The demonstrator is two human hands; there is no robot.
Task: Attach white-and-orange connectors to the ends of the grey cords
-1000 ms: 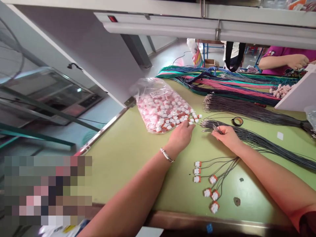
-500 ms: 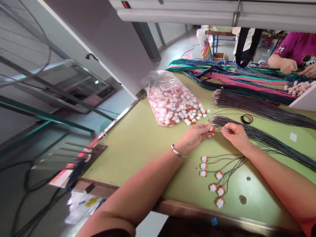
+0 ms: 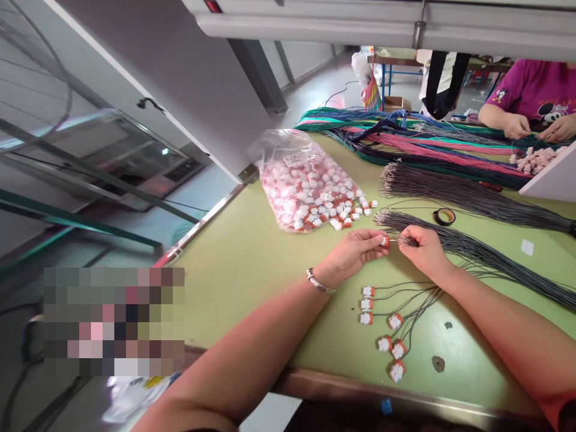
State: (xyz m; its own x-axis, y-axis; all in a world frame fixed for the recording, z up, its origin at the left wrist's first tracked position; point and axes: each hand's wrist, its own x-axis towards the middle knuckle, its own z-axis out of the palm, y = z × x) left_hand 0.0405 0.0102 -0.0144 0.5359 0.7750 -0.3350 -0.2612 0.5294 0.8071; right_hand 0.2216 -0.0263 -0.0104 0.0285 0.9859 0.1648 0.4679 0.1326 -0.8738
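Between thumb and fingers, my left hand (image 3: pixel 357 252) pinches a small white and orange connector (image 3: pixel 385 241). My right hand (image 3: pixel 425 249) is closed on several dark wires (image 3: pixel 408 241), and a bare metal wire tip reaches toward the connector; whether it touches is too small to tell. Below my hands lie several connectors (image 3: pixel 366 304) with dark wires attached, their leads running up under my right wrist. Beyond my left hand, a clear plastic bag (image 3: pixel 310 186) of the same connectors spills some loose ones onto the green table (image 3: pixel 234 270).
Two bundles of dark wires (image 3: pixel 472 192) lie to the right, beside a roll of black tape (image 3: pixel 444 216). Coloured wires (image 3: pixel 414 141) stretch across the back. A person in a purple shirt (image 3: pixel 531 90) works there near pale connectors (image 3: pixel 535 159). A white beam (image 3: pixel 315 24) hangs overhead.
The wire tip and the connector have come slightly closer together. The whole view has shifted a little, so things sit farther left. Both hands keep their grip.
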